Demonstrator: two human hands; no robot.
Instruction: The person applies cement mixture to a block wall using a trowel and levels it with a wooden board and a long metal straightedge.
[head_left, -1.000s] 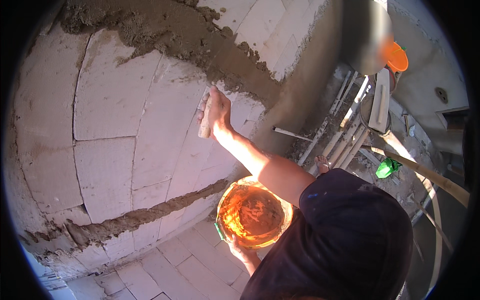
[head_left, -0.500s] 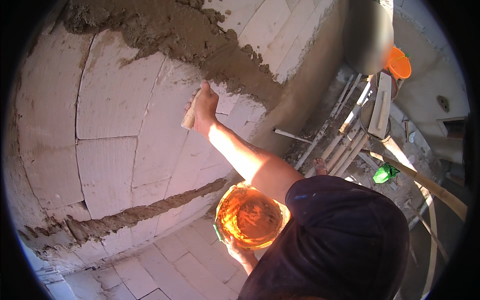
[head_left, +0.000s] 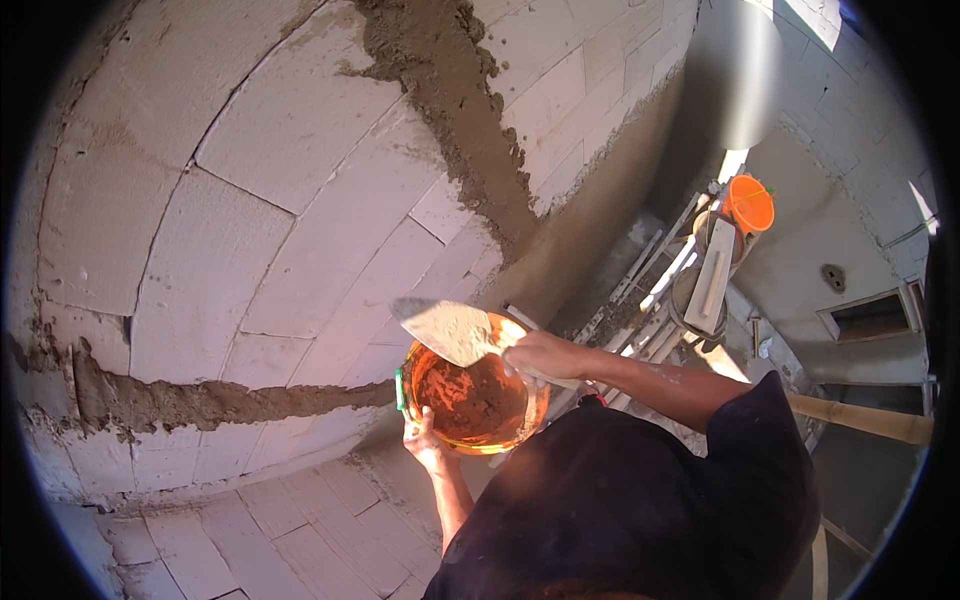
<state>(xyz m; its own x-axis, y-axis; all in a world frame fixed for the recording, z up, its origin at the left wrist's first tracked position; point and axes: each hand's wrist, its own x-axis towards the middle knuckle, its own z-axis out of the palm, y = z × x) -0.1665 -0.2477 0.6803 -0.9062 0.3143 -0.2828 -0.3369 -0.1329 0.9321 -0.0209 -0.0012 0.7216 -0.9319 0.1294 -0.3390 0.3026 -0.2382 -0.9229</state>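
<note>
My left hand (head_left: pixel 428 447) grips the near left rim of an orange bucket (head_left: pixel 478 446), close to a green strip on its edge. The bucket tilts toward me, its inside smeared with mortar. Over its mouth, my right hand (head_left: pixel 540 357) is closed round the handle of a pointed trowel (head_left: pixel 447 331). Grey mortar coats part of the trowel's blade. Beyond both hands stands a wall of pale blocks (head_left: pixel 240 240). A wide band of wet mortar (head_left: pixel 440 110) runs down it from the top, and a narrower mortar band (head_left: pixel 220 403) lies lower left.
At the right, a long plastering float (head_left: pixel 712 275) rests across a dark bucket, with another orange bucket (head_left: pixel 750 203) behind it. A bamboo pole (head_left: pixel 860 418) reaches in from the right edge. Poles and rubble lie below. The far wall has a rectangular opening (head_left: pixel 873 319).
My right hand has come away from the mortar band on the wall and moved down to the bucket; the trowel's blade now shows. The bucket sits slightly higher and further left in view.
</note>
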